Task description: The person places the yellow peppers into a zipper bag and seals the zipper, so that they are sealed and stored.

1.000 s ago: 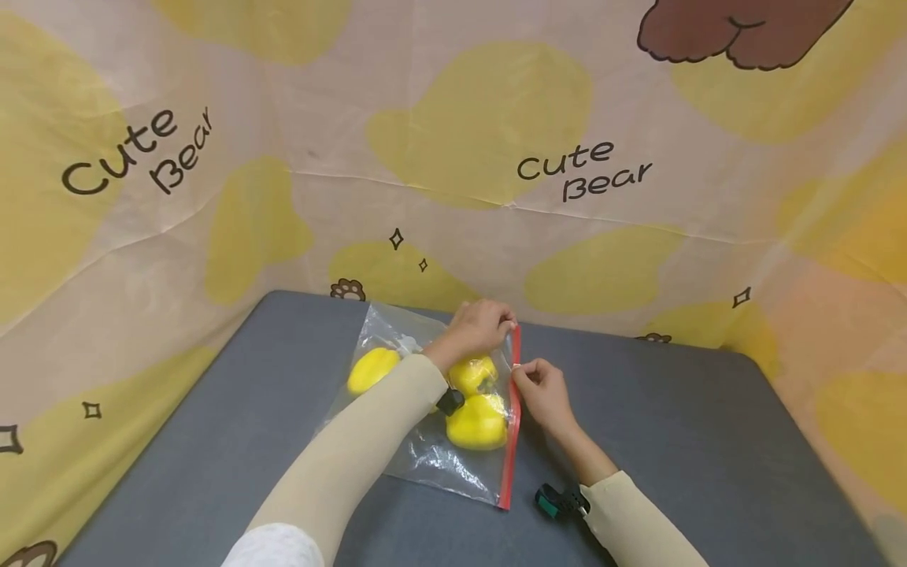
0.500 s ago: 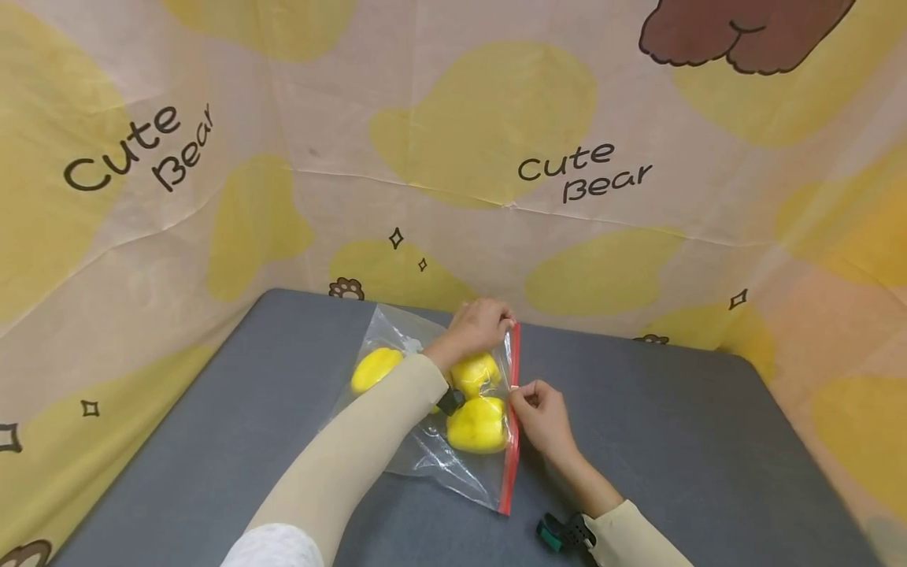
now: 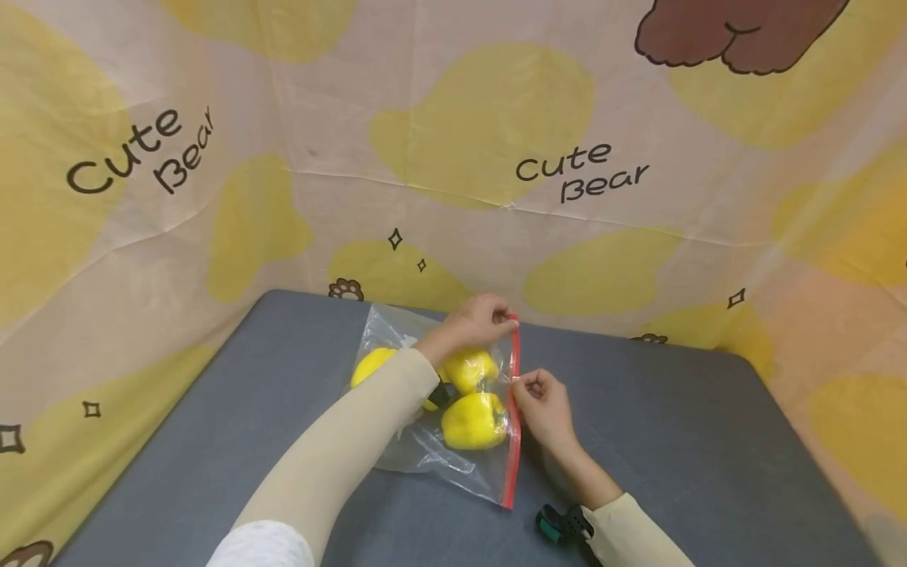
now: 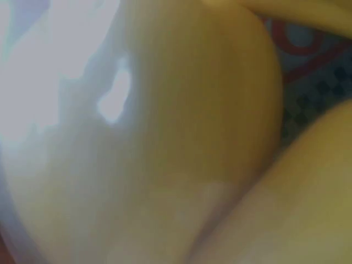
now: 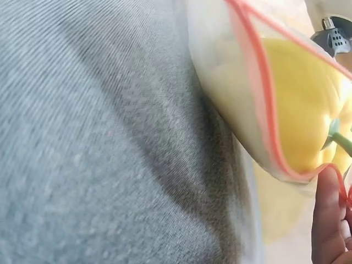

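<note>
A clear zip bag [image 3: 453,471] with a red zip strip [image 3: 512,461] along its right edge lies on the grey table. Inside are several yellow bell peppers [image 3: 468,422]; one shows a green stem [image 5: 342,140] in the right wrist view. My left hand [image 3: 480,321] reaches across the bag and pinches the strip's far end. Lower down, my right hand [image 3: 546,408] pinches the strip near its middle, at a small white slider. The right wrist view shows part of the bag's mouth gaping between red edges. A blurred yellow pepper [image 4: 165,121] fills most of the left wrist view.
The grey table [image 3: 659,449] extends on both sides of the bag. A patterned yellow and pink cloth [image 3: 453,142] hangs behind it and at the sides. A black wrist device [image 3: 563,524] hangs at the right sleeve, close over the table.
My right hand slid down the strip toward me, then back up a little. My left hand rose slightly with the strip's far end. The nearest pepper shifted slightly left and turned.
</note>
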Demonstrator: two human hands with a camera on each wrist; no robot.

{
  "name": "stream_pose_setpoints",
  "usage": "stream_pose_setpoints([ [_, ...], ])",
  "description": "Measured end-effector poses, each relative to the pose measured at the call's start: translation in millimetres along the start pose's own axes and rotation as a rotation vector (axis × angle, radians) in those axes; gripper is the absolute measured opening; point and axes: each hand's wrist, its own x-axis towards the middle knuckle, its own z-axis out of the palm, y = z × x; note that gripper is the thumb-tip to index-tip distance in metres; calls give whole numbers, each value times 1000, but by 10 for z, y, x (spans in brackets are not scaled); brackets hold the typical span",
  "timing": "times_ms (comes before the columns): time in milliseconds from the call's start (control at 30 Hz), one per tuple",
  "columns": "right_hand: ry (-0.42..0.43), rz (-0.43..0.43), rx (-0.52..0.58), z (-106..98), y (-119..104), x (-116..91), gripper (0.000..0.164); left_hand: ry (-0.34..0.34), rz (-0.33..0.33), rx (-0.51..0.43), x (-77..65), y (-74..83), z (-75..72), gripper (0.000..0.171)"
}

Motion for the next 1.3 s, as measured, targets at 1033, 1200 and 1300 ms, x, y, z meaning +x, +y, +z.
stream_pose_setpoints([
  [1033,-147,90,-125,-88,5,-461,10,137,-116,137,8,5,53,11],
  [1200,-189,125,-117,-128,39,-579,14,120,-125,143,19,10,75,13],
  [1300,-208,142,-120,-142,43,-646,15,122,-132,138,23,12,80,14],
])
